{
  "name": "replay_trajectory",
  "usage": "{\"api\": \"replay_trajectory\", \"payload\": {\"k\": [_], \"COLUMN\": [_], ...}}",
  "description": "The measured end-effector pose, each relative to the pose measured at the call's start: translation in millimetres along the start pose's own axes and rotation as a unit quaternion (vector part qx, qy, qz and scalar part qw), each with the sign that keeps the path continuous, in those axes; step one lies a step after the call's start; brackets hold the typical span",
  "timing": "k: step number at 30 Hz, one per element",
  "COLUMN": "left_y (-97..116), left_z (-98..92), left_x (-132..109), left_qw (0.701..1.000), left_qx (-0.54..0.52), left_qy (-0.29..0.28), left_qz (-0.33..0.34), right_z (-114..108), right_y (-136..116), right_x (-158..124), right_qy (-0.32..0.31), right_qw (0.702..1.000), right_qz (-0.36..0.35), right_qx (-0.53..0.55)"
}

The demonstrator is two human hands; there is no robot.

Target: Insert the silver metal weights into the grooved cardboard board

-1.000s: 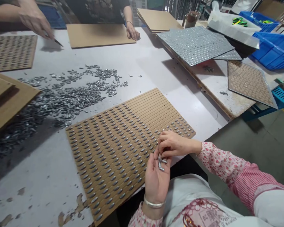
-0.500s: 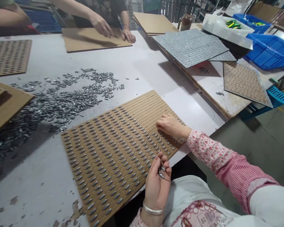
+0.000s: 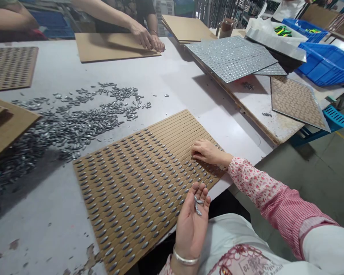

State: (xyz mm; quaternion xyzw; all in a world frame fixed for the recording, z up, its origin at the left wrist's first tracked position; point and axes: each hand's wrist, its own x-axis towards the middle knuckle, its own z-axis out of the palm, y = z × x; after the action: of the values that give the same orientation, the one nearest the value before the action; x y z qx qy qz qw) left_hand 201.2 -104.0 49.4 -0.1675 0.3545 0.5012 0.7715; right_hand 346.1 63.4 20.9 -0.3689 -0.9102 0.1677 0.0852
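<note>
My left hand [image 3: 192, 225], palm up and cupped, holds several small silver oval pieces [image 3: 198, 208] beside the near edge of the grooved brown board [image 3: 172, 133]. Rows of the same pieces lie in the board's grooves over its left and near parts; bare grooves show at its far right part. Over the board's right part is my right hand [image 3: 203, 151], its fingers bent and pressed together at the surface. Whatever is between those fingertips is hidden. A large heap of silver pieces [image 3: 74, 124] spreads on the white table [image 3: 172, 80] beyond the board.
Across the table, a person's hands [image 3: 150, 40] are over a plain brown board [image 3: 103, 47]. Silver sheets [image 3: 232, 55] and a patterned panel [image 3: 298, 100] lie at the right, near blue bins [image 3: 326, 63]. Another filled board [image 3: 11, 68] and stacked boards [image 3: 11, 122] are at the left.
My left hand has opened more, showing the pieces on its palm. My right hand has shifted slightly to the right. The other person's moving hand has gone right, to meet their other hand.
</note>
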Motion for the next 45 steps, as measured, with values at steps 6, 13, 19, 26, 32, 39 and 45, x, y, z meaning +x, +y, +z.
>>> {"api": "replay_trajectory", "payload": {"k": [6, 13, 19, 26, 32, 39, 45], "left_y": [-2, -5, -5, -7, -5, 2, 3], "left_z": [-2.1, -0.8, -0.1, -1.7, 3.4, 9.8, 11.5], "left_x": [2, 3, 2, 5, 4, 7, 11], "left_qw": [1.0, 1.0, 1.0, 1.0, 1.0, 0.997, 0.996], "left_qx": [0.017, 0.017, 0.018, 0.016, 0.003, -0.042, -0.051], "left_qy": [0.009, 0.01, 0.011, 0.004, -0.018, -0.063, -0.072], "left_qz": [-0.008, -0.005, -0.011, -0.015, -0.013, 0.021, 0.032], "right_z": [-5, -4, -5, -2, 6, -13, -9], "right_y": [0, -4, -2, 0, 1, -39, -64], "right_x": [5, 9, 8, 9, 7, -24, -42], "right_qy": [-0.04, -0.044, -0.06, -0.052, 0.007, -0.022, -0.059], "right_qw": [0.999, 0.998, 0.997, 0.998, 0.999, 0.981, 0.967], "right_qz": [0.001, 0.047, 0.038, 0.025, 0.041, -0.109, -0.12], "right_qx": [-0.005, 0.013, -0.005, -0.017, 0.011, 0.159, 0.215]}}
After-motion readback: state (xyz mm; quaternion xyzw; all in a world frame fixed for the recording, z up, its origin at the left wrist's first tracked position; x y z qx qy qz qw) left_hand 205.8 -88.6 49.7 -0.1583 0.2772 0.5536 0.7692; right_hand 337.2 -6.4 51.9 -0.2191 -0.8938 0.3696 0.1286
